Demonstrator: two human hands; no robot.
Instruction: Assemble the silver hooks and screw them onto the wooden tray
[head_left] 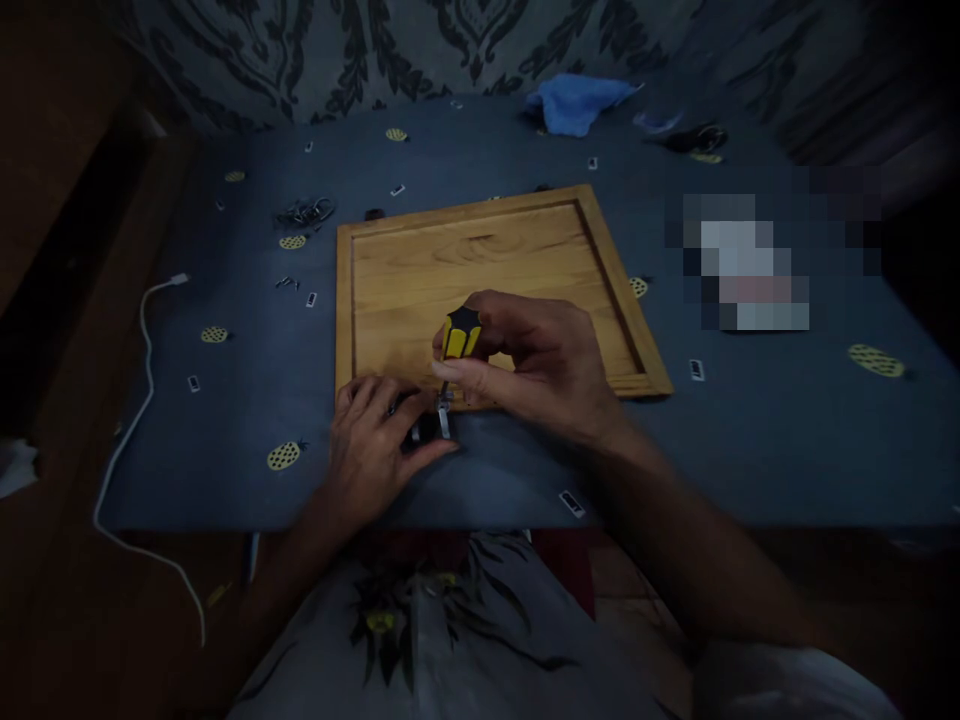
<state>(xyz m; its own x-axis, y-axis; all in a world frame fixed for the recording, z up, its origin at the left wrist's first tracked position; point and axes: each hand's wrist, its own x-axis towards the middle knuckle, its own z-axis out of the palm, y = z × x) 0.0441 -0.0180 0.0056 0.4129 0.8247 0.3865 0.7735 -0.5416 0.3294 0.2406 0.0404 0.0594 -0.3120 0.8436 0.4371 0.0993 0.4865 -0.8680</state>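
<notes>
The screwdriver stood nearly upright over the board's near edge, gripped by its handle between the thumb and fingers of the right hand. Its long axis ran down from the handle and leaned a little left, so that the shaft pointed at a metal tab just below, at the near side of the board. That line from shaft to tab was the relation that mattered most, in my judgement. The left hand lay to the left of the shaft, with its thumb on the near side and its fingers on the far side, grasping a black piece beside the tab. The right hand was above and to the right, its forearm coming in from the lower right. The tip was hard to make out against the tab, and I cannot tell whether the two touched. The left fingers covered much of the black piece, so its full shape was hidden, as was how it met the board. Dim light blurred the loose hardware beyond the left hand, and a pixelated patch masked something at the right of the table.
</notes>
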